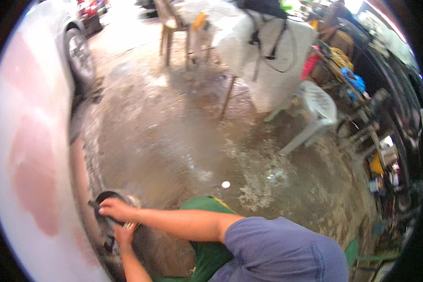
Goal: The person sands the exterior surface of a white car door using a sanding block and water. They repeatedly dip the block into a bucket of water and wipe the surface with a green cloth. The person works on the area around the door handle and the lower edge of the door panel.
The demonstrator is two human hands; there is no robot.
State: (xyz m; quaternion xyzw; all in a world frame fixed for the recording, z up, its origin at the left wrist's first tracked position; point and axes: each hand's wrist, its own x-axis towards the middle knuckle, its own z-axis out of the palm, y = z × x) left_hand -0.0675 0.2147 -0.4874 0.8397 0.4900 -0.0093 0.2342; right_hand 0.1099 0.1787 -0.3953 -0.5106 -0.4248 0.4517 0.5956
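At the lower left, my right hand [118,210] is closed around a dark, flat, narrow block [95,205] whose end sticks out past the fingers. It is over a round bucket [109,193] with a dark inside. Just below it, close to the bucket's near side, is my left hand [124,233], its fingers bent; a small pale yellowish thing shows at them, too blurred to name. Close by on the left stands a whitish car body panel [42,117] with dull reddish patches [35,178].
A wheel [80,54] shows at the car's far end. Ahead stand a wooden chair [170,28], a table with a white cover [268,51] and a pale plastic chair [317,105]. Clutter lines the right side. A small white disc [226,184] lies on the wet, stained floor [174,127].
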